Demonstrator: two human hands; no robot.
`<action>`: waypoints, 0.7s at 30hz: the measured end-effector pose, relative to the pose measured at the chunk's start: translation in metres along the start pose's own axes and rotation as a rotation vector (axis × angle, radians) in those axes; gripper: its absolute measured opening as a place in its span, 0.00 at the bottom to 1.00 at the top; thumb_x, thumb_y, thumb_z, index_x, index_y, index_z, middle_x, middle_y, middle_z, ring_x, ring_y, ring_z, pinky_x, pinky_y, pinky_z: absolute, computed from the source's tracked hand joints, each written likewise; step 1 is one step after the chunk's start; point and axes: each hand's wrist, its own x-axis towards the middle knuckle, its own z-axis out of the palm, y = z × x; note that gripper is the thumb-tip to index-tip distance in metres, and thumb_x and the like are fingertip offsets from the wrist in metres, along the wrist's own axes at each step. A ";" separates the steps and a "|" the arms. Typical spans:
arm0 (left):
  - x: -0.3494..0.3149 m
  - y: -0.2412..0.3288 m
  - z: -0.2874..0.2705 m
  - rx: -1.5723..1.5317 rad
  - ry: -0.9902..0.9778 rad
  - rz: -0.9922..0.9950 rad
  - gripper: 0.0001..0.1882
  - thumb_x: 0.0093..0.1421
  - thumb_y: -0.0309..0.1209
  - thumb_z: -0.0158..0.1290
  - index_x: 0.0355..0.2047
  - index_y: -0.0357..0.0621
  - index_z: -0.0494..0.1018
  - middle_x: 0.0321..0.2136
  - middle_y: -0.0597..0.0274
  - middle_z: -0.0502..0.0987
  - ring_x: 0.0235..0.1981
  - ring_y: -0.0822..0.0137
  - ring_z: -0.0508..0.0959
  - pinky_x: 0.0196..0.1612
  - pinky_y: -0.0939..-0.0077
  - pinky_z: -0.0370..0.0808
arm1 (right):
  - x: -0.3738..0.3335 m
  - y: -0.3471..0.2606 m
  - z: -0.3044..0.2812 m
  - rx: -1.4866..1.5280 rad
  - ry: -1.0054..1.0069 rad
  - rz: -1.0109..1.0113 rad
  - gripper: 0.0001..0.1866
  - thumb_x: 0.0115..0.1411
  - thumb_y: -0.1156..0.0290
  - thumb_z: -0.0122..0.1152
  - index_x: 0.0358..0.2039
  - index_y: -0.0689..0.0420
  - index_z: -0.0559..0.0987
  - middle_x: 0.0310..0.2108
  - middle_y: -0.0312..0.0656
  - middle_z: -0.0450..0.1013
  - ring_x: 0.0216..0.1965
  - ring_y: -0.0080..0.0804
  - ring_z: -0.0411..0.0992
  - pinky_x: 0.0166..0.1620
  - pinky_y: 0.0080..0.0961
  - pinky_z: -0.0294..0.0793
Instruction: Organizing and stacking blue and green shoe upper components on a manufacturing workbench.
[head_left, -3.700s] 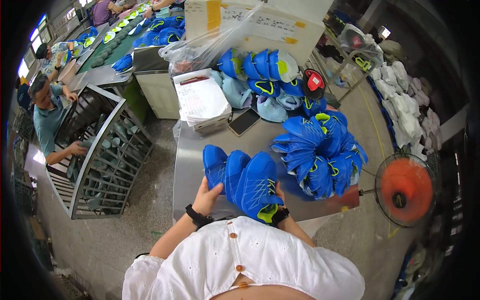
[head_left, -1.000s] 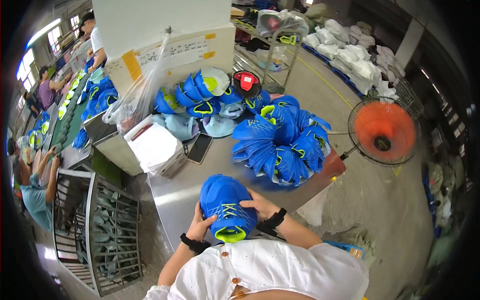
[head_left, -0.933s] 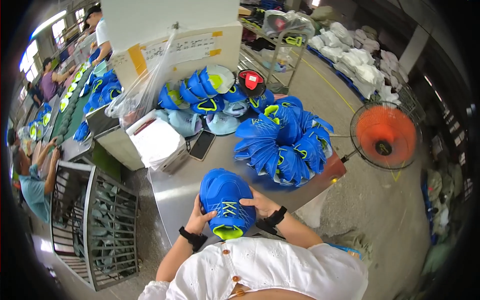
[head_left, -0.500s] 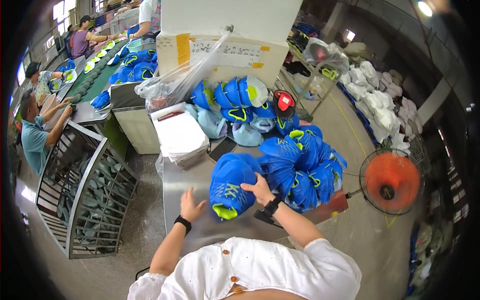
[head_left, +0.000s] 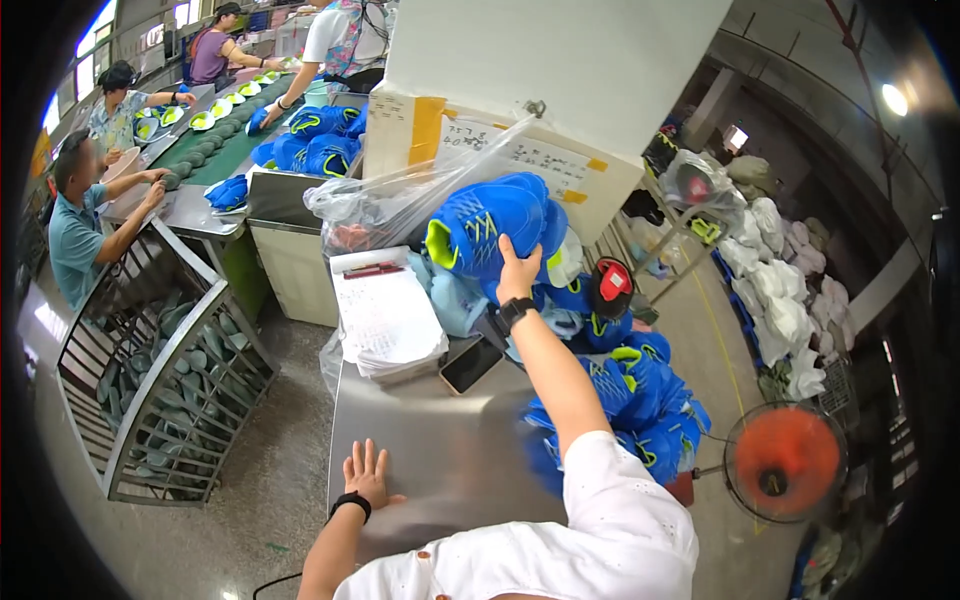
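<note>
My right hand (head_left: 518, 275) reaches to the back of the metal table, gripping a stack of blue shoe uppers (head_left: 495, 220) with lime lining and laces. The stack is held above light-blue uppers (head_left: 455, 300) and hides part of the row of shoe pieces behind it. Fingers spread, my left hand (head_left: 368, 478) lies on the bare metal tabletop (head_left: 440, 450) near its left edge, holding nothing. At the right side of the table is a heap of more blue uppers (head_left: 650, 395), partly covered by my right arm.
A phone (head_left: 472, 364) and a pile of papers (head_left: 390, 315) lie on the table. Behind them is a clear plastic bag (head_left: 370, 205). An orange fan (head_left: 785, 465) stands right; a metal cage cart (head_left: 180, 380) of grey-green shoe lasts stands left. Several people work along a conveyor.
The stack of blue uppers has gone from the table's front to its back in my right hand. My left hand has come down flat onto the tabletop. The view has shifted.
</note>
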 end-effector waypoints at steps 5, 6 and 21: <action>0.006 0.003 0.000 -0.003 -0.002 0.029 0.57 0.39 0.60 0.57 0.62 0.45 0.42 0.62 0.44 0.31 0.62 0.44 0.27 0.60 0.50 0.32 | 0.022 0.095 0.002 -0.746 0.162 0.181 0.41 0.41 0.49 0.67 0.48 0.62 0.62 0.43 0.58 0.67 0.44 0.56 0.65 0.49 0.43 0.62; 0.006 0.001 0.002 -0.013 0.025 0.050 0.58 0.38 0.60 0.57 0.61 0.44 0.42 0.62 0.42 0.31 0.62 0.43 0.27 0.60 0.49 0.33 | 0.017 0.101 0.006 -0.859 0.183 0.232 0.42 0.42 0.46 0.65 0.49 0.61 0.61 0.43 0.59 0.66 0.45 0.58 0.64 0.49 0.45 0.62; 0.006 0.000 0.000 0.003 0.003 0.044 0.57 0.40 0.61 0.56 0.61 0.42 0.42 0.62 0.41 0.31 0.62 0.41 0.27 0.60 0.48 0.31 | 0.048 0.087 0.018 -0.819 0.101 0.168 0.34 0.42 0.51 0.63 0.44 0.59 0.64 0.40 0.56 0.70 0.43 0.57 0.67 0.47 0.41 0.65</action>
